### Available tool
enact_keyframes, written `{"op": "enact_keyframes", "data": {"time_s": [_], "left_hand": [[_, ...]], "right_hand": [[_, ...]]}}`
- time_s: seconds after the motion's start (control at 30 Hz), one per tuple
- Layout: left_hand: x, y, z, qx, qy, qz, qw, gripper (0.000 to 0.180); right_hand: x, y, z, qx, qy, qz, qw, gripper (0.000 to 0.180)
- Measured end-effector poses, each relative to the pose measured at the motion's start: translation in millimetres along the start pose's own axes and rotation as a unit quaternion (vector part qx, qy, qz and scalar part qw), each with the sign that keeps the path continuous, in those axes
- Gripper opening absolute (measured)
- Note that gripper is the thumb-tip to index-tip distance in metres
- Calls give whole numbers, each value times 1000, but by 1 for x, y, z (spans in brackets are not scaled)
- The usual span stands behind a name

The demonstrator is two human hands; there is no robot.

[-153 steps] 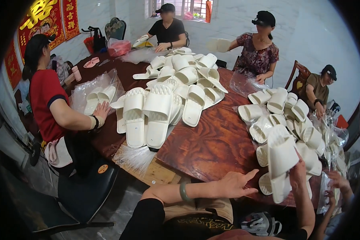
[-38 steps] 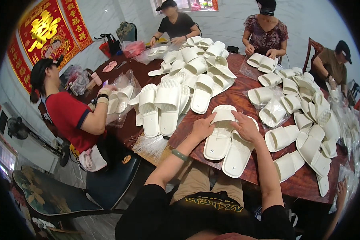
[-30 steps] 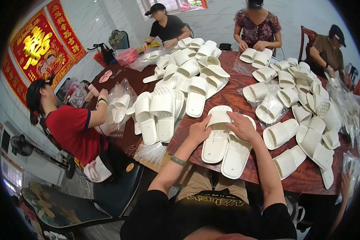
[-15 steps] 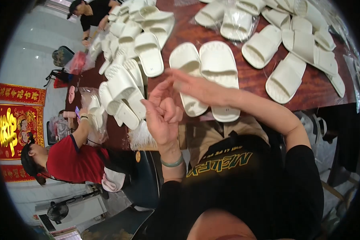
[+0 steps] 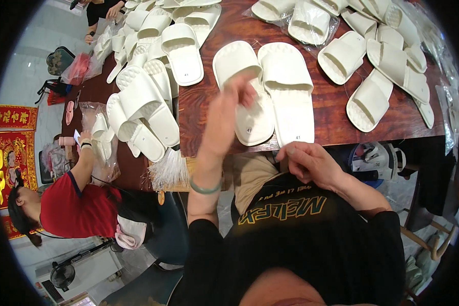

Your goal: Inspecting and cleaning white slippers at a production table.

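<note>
Two cream slippers lie side by side in front of me, soles down, heels toward me: a left slipper [image 5: 255, 115] and a right slipper [image 5: 293, 109]. Over the strap of the left one is my left hand [image 5: 227, 115], smeared by motion, its finger positions unclear. My right hand [image 5: 311, 163] is at the table's near edge, just below the right slipper's heel. Its fingers are curled closed; whether they pinch anything is hidden. A green bangle [image 5: 205, 189] circles my left wrist.
Overlapping slippers [image 5: 143, 102] are heaped at the left, and more slippers [image 5: 372, 97] lie at the right, some in clear plastic bags [image 5: 311, 25]. White thin strands [image 5: 172, 171] hang beside the wooden table [image 5: 199, 117]. A person in red [image 5: 79, 206] works at the left.
My hands have parted: the right dropped back from over the slippers to the table edge, while the left moved up over the left slipper. The view has shifted slightly.
</note>
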State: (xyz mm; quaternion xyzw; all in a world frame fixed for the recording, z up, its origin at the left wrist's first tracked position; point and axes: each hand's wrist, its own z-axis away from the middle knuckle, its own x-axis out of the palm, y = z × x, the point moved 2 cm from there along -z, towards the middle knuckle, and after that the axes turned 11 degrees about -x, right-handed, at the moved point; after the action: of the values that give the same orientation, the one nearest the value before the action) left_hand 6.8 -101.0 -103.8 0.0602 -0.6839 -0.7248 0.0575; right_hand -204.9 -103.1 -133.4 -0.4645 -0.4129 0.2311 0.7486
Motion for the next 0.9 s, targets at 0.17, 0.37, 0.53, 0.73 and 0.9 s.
{"op": "enact_keyframes", "data": {"time_s": [0.17, 0.37, 0.53, 0.73, 0.9], "left_hand": [[-53, -7, -98, 69, 142, -162, 974, 45], [-84, -63, -135, 25, 168, -253, 952, 33], [-85, -65, -129, 57, 188, -250, 948, 30], [-85, -58, -123, 82, 240, -282, 925, 30], [-89, -59, -124, 91, 281, -263, 919, 30]], "right_hand": [[0, 1, -30, 52, 71, -130, 988, 24], [3, -4, -30, 42, 112, -164, 979, 25], [7, -7, -28, 20, 136, -207, 969, 25], [13, -7, -57, -24, 148, -261, 954, 26], [21, 4, -101, -38, 149, -400, 904, 25]]}}
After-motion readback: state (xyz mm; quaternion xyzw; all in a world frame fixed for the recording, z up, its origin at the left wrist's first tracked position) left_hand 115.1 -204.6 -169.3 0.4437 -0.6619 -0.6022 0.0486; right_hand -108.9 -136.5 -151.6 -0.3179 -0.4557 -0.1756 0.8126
